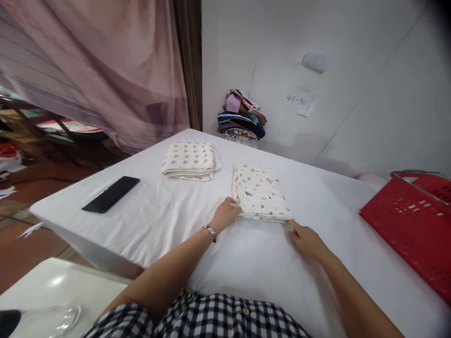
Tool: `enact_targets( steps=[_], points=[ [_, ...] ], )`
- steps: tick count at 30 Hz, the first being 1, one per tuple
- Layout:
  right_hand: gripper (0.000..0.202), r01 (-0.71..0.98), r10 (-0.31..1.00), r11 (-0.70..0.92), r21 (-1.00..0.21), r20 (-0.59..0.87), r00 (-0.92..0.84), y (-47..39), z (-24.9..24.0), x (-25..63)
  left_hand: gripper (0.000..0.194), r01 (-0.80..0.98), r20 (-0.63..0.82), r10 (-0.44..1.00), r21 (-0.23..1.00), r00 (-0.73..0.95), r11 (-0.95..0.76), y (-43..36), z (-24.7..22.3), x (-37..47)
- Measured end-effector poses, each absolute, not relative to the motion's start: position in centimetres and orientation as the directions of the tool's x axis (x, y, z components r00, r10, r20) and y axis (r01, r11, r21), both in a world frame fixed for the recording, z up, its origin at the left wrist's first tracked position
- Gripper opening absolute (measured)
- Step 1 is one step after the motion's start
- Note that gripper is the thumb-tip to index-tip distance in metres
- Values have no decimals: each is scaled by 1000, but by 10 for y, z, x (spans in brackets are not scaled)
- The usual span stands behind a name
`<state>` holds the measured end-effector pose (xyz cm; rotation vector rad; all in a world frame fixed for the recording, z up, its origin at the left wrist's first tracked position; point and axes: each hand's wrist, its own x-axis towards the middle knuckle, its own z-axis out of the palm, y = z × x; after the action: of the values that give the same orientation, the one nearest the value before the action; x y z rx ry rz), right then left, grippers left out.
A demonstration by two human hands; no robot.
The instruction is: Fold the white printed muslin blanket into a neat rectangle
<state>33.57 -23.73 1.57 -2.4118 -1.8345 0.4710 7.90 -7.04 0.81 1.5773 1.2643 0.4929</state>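
Observation:
A folded white cloth (261,191) with small grey and black prints lies flat on the white-covered table (151,234) in front of me. My left hand (226,213) pinches its near left corner. At the near right corner, my right hand (306,238) grips the edge between thumb and fingers. Farther back and to the left rests a second folded cloth (190,159), cream with rows of grey motifs and one yellow one. Neither hand touches it.
A black phone (111,194) lies on the table's left side. To the right stands a red plastic basket (408,225) with a metal handle. Behind the table is a pile of folded clothes (243,115) by the wall. A white stool-like surface (59,291) is at lower left.

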Motion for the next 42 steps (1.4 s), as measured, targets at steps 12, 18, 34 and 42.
enact_targets(
  steps=[12, 18, 34, 42],
  points=[
    [45, 860, 942, 43, -509, 308, 135, -184, 36, 300, 25, 483, -219, 887, 875, 407, -5, -77, 10, 77],
    [58, 981, 999, -31, -189, -28, 26, -153, 6, 301, 30, 657, -143, 898, 730, 416, -189, -87, 16, 78],
    [45, 974, 993, 55, -220, 110, -31, -54, 26, 255, 34, 740, -125, 873, 593, 472, -316, -88, 10, 78],
    [47, 990, 996, 24, -139, 86, -12, -28, 0, 235, 32, 694, -93, 864, 641, 495, -328, -81, 4, 73]
  ],
)
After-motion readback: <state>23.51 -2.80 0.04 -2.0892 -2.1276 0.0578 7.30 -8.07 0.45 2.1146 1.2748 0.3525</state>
